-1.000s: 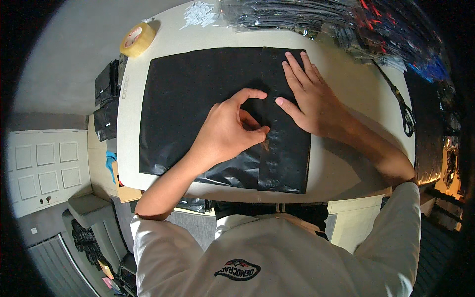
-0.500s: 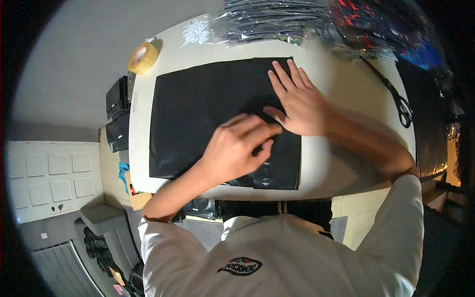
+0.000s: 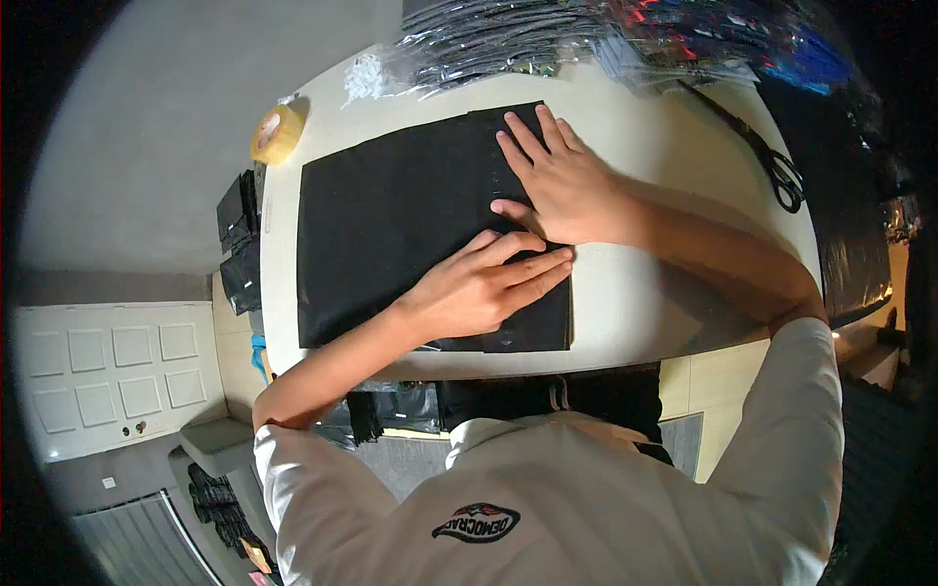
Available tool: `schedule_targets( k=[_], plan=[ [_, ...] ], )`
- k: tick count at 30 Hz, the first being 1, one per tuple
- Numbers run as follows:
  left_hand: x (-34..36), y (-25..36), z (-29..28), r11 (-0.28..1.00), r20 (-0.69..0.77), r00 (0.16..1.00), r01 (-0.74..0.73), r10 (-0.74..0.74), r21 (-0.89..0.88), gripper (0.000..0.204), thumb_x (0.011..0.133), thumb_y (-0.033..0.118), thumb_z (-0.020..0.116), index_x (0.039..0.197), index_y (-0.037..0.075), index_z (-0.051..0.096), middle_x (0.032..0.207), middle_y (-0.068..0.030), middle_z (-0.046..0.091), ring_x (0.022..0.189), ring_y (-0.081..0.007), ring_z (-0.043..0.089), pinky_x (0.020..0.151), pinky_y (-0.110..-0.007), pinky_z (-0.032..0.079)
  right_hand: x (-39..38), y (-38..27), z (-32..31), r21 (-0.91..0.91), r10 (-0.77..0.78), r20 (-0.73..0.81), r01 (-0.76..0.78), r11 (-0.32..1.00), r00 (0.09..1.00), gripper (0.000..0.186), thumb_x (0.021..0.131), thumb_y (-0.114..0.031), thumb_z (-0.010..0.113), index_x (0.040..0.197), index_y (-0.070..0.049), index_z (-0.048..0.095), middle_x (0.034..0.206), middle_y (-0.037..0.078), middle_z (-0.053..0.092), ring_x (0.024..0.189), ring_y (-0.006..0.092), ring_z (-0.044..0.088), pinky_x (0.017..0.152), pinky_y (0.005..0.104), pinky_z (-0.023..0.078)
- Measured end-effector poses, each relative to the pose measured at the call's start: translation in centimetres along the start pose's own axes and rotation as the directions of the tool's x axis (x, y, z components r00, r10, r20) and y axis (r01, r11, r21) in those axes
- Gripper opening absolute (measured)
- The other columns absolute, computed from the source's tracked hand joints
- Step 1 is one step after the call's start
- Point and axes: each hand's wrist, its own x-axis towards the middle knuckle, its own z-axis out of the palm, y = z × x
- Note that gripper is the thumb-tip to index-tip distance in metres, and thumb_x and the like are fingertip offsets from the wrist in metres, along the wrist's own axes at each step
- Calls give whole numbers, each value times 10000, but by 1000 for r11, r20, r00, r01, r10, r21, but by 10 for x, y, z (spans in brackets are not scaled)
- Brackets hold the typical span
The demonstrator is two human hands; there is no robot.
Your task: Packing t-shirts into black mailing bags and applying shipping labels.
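White tabletop (image 3: pixel 674 156) is serving as the work surface, with a black plastic sheet (image 3: pixel 381 215) lying flat across its middle and an overlapping strip (image 3: pixel 532 332) running down the sheet's right side. The right hand (image 3: pixel 567 186) is resting palm down on the strip's upper part, its fingers spreading loosely and gripping nothing. The left hand (image 3: pixel 479 283), stopping short of the sheet's right edge half a second ago, is now reaching that edge, its fingertips gathering just beside the base of the right thumb; whether they are pinching the plastic cannot be told. That shift is bringing both hands together over the strip, the right apparently steadying it while the left is attending to the edge. Farther out, a roll of yellowish tape (image 3: pixel 277 134) is sitting at far left, scissors (image 3: pixel 777 171) are lying at right, and clear-wrapped dark packages (image 3: pixel 498 44) are crowding the far side
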Motion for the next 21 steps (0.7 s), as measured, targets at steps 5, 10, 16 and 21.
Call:
schedule_targets(
  k=[5,10,16,21],
  plan=[
    [3,-1,3,994,111,993,60,-50,-88,811,669,70,685,1473,57,579,1535,-35,550,1257,-238,517,945,-389,469,0,3,0,-16,-22,-2,22,1000,1000,837,1034,-613,430,1501,81,463,1571,325,417,1411,613,376,1179,615,332],
    [2,-2,-1,994,151,988,23,-7,-108,805,700,85,679,1496,73,558,1567,-21,520,1274,-237,513,963,-395,458,6,3,-6,15,50,120,-53,999,991,880,1003,-661,468,1571,8,394,1653,276,303,1498,554,264,1222,616,260],
    [-6,23,-3,988,195,976,-76,101,-132,590,901,215,596,1481,107,574,1607,5,479,1368,-196,482,1001,-379,450,9,7,-1,0,83,144,-84,996,986,931,982,-731,430,1586,-24,389,1668,259,287,1513,549,238,1210,655,241],
    [-16,48,-7,985,186,977,-75,104,-157,561,922,206,598,1471,90,583,1591,-38,492,1498,-262,408,1099,-422,451,12,8,0,27,83,150,-88,996,985,947,978,-741,431,1599,-29,363,1676,259,264,1520,549,221,1223,668,204]
  ],
)
